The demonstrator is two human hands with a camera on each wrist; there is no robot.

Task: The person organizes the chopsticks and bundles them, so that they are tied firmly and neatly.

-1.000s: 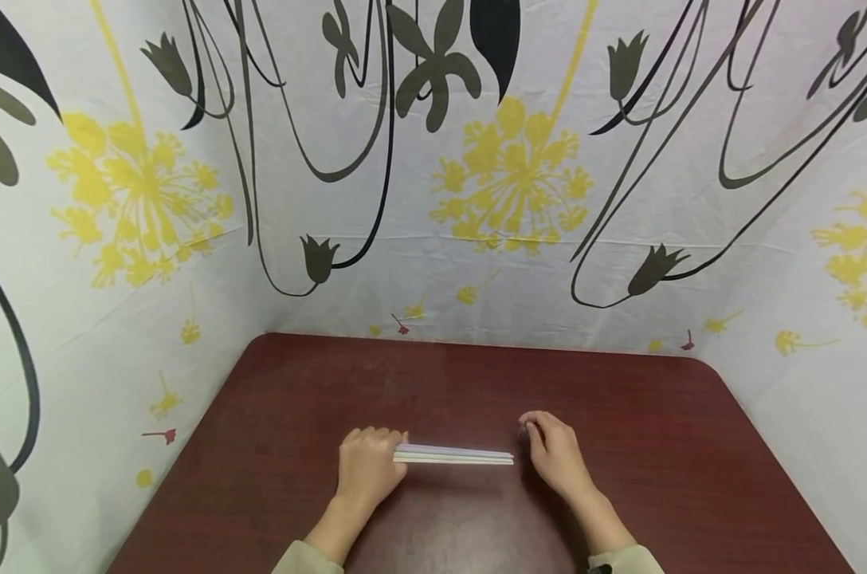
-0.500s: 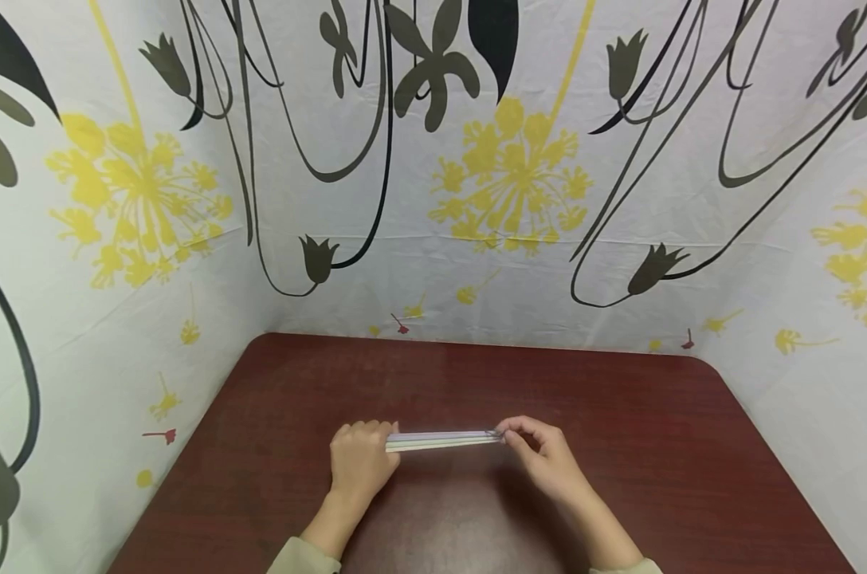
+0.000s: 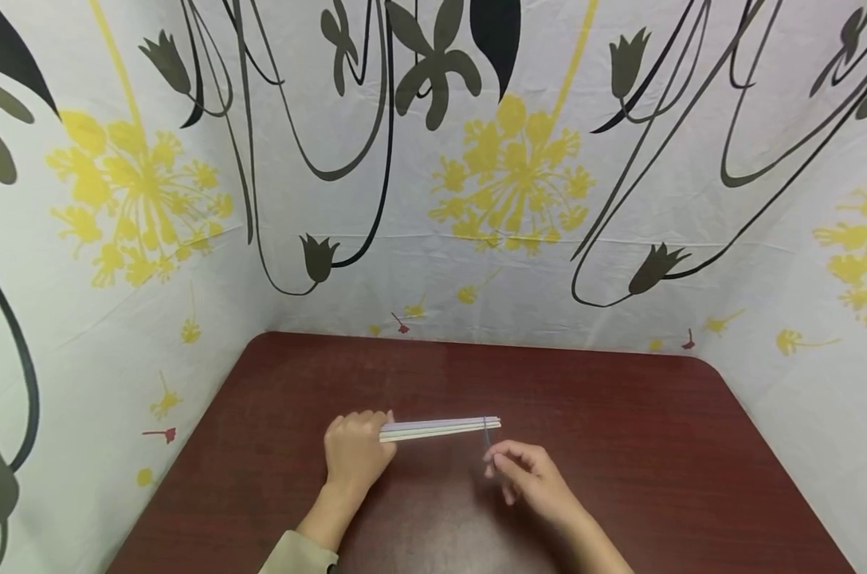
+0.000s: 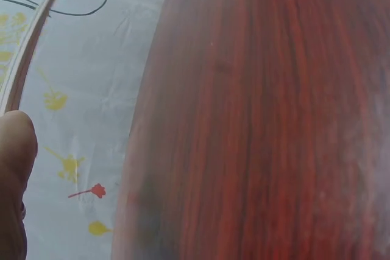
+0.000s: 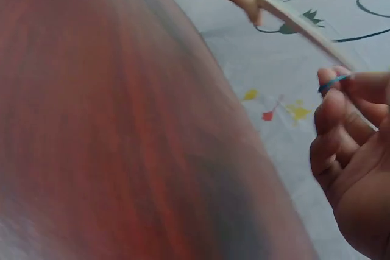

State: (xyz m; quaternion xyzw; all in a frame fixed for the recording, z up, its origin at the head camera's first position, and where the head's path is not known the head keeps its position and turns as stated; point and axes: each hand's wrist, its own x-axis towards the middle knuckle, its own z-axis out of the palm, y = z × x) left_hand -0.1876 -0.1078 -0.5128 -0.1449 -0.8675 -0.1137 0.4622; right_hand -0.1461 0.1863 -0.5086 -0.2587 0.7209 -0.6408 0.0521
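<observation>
In the head view my left hand (image 3: 357,450) grips a bundle of slim pale chopsticks (image 3: 433,428) by the thicker end. The bundle points right, above the table. A thin blue rubber band (image 3: 487,437) runs around the bundle close to its right end. My right hand (image 3: 534,478), below that end, pinches the band and stretches it downward. The right wrist view shows the blue rubber band (image 5: 334,82) across the fingertips of my right hand (image 5: 359,187). Only the thumb side of my left hand (image 4: 13,162) appears at the left wrist view's edge, beside the chopsticks (image 4: 30,47).
A dark red wooden table (image 3: 620,422) with rounded far corners lies under both hands. White cloth (image 3: 376,199) printed with yellow and grey flowers hangs behind the table and along its sides.
My right hand came from apart to the chopsticks' right end, then drew down toward me with the band stretched from it. My left hand moved slightly left and away, lifting the bundle's tip.
</observation>
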